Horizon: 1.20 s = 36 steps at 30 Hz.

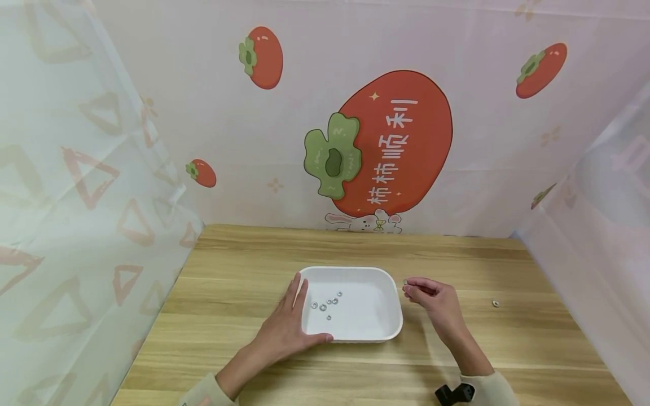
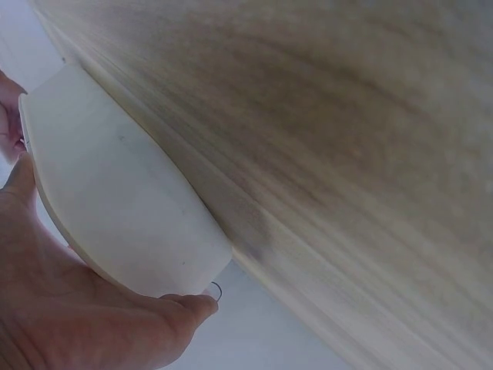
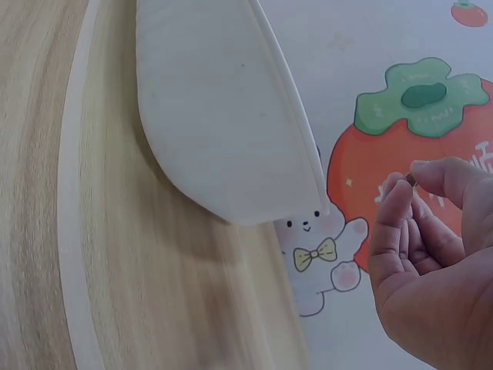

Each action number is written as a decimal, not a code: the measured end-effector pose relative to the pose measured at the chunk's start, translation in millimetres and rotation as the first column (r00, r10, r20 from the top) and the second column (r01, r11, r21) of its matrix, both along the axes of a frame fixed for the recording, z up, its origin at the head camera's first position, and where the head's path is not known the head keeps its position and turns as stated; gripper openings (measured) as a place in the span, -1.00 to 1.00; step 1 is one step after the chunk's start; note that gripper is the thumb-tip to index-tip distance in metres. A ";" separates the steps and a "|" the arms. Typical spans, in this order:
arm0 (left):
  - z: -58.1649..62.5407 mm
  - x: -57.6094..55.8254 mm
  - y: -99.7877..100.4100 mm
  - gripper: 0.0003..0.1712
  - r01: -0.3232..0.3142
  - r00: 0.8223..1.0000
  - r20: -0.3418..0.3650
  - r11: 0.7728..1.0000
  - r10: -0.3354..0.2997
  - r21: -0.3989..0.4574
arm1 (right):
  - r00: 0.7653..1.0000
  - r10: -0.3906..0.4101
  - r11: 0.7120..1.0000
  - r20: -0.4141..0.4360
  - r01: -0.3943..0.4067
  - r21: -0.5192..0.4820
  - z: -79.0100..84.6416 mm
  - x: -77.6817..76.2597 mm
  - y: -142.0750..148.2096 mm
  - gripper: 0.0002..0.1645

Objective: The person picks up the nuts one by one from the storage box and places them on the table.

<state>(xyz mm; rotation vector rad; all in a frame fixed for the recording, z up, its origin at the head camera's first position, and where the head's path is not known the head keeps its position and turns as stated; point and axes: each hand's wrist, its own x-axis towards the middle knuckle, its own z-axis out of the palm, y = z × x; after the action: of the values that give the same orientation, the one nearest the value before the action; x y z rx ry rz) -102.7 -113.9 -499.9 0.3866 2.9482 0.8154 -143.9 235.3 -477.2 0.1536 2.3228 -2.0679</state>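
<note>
A white rectangular tray (image 1: 373, 304) stands on the wooden table, with several small silver metal nuts (image 1: 323, 308) lying in its left half. My left hand (image 1: 285, 332) rests on the tray's front left corner, fingers straight along the left rim and thumb along the front rim. Just off the tray's right rim, my right hand (image 1: 438, 301) pinches a small metal nut (image 1: 405, 281) between thumb and fingertips. The right wrist view shows only a small dark edge of that nut (image 3: 410, 179). One more nut (image 1: 495, 303) lies on the table, right of the right hand.
The wooden table (image 1: 244, 254) meets a pale cloth backdrop (image 1: 482, 169) printed with persimmons behind the tray. Similar cloth hangs at the left (image 1: 101, 186) and right (image 1: 604, 225) sides. A black strap piece (image 1: 454, 393) sits at the right cuff.
</note>
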 end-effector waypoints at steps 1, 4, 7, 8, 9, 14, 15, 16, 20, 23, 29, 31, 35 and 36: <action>-0.1 0.1 0.0 0.59 0.000 1.000 0.002 1.000 0.000 0.001 | 1.000 0.000 1.000 0.000 0.000 0.000 -0.1 0.1 2.0 -0.60; -0.1 0.5 0.3 0.59 0.000 1.000 0.007 1.000 0.000 0.004 | 1.000 -0.005 1.000 -0.003 0.005 0.006 -0.4 0.7 7.6 -0.60; -0.2 0.6 0.5 0.59 -0.002 1.000 0.009 1.000 0.002 0.001 | 1.000 -0.006 1.000 -0.002 0.006 0.015 -0.2 2.1 13.0 -0.57; -0.1 0.5 0.5 0.59 -0.001 1.000 0.008 1.000 0.001 0.001 | 1.000 -0.008 1.000 -0.002 0.008 0.018 0.0 2.5 14.8 -0.56; -0.1 0.5 0.5 0.59 -0.002 1.000 0.006 1.000 0.002 0.002 | 1.000 -0.008 1.000 -0.002 0.008 0.020 0.0 2.9 16.5 -0.55; -1.2 -0.1 0.1 0.59 -0.006 1.000 0.005 1.000 0.006 0.005 | 1.000 -0.015 1.000 -0.003 0.015 0.023 0.8 5.2 23.9 -0.52; -1.4 -0.1 0.1 0.59 -0.006 1.000 0.004 1.000 0.006 0.008 | 1.000 -0.016 1.000 -0.003 0.016 0.024 0.7 5.6 25.3 -0.52; -1.8 -0.2 0.0 0.59 -0.005 1.000 0.002 1.000 0.005 0.004 | 1.000 -0.018 1.000 -0.005 0.018 0.021 0.6 5.8 26.7 -0.52; -2.6 -0.9 -0.1 0.60 -0.002 1.000 -0.001 1.000 0.002 -0.008 | 1.000 -0.027 1.000 -0.013 0.028 0.009 -0.5 6.0 31.9 -0.53; -3.1 -1.5 -0.2 0.60 -0.001 1.000 -0.001 1.000 0.001 -0.019 | 1.000 -0.025 1.000 -0.011 0.025 0.004 -1.1 6.7 35.5 -0.51; -3.0 -1.7 -0.3 0.59 -0.001 1.000 -0.003 1.000 0.001 -0.018 | 1.000 -0.012 1.000 0.001 0.012 0.018 -1.6 7.7 43.5 -0.52; -3.1 -1.8 -0.3 0.59 -0.001 1.000 -0.003 1.000 0.001 -0.018 | 1.000 -0.018 1.000 0.001 0.018 0.023 -2.1 7.4 46.1 -0.54; -3.1 -1.6 -0.1 0.59 0.000 1.000 -0.001 1.000 0.000 -0.015 | 1.000 -0.025 0.999 0.000 0.025 0.037 -4.3 7.4 51.2 -0.55; -3.2 -1.9 -0.1 0.59 0.000 1.000 -0.001 1.000 0.000 -0.018 | 1.000 -0.031 0.999 0.000 0.031 0.035 -5.0 7.5 52.1 -0.53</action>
<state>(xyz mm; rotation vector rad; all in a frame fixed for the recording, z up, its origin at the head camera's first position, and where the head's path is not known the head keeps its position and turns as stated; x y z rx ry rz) -104.6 -113.9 -503.1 0.3857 2.9539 0.7887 -136.3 287.5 -482.2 0.1926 2.3727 -2.0415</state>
